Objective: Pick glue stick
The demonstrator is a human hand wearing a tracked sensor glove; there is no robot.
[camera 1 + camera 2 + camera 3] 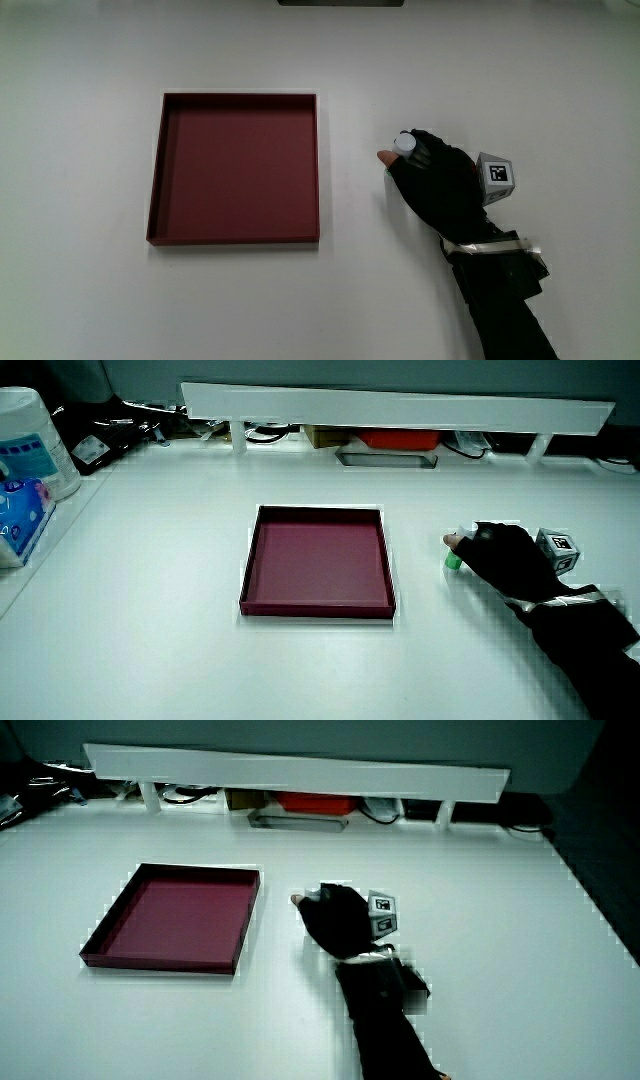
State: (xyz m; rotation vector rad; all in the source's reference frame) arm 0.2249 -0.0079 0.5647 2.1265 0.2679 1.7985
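One glue stick (404, 143) stands upright on the white surface (500, 70), our hand (440, 180) wrapped around it, fingers clamped on its body. Bare surface separates it from the red tray (318, 170) at its nine o'clock. Only in a side view do we see its green base (453, 561).

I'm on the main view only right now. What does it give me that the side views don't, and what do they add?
Only the main view shows the small glue stick's white cap end-on, in the black-gloved hand, and the shallow dark red square tray squarely from above. Only a side view shows the stick's green lower end upright on the white table, plus the white low partition. All show tray beside hand, apart, and the patterned cube.
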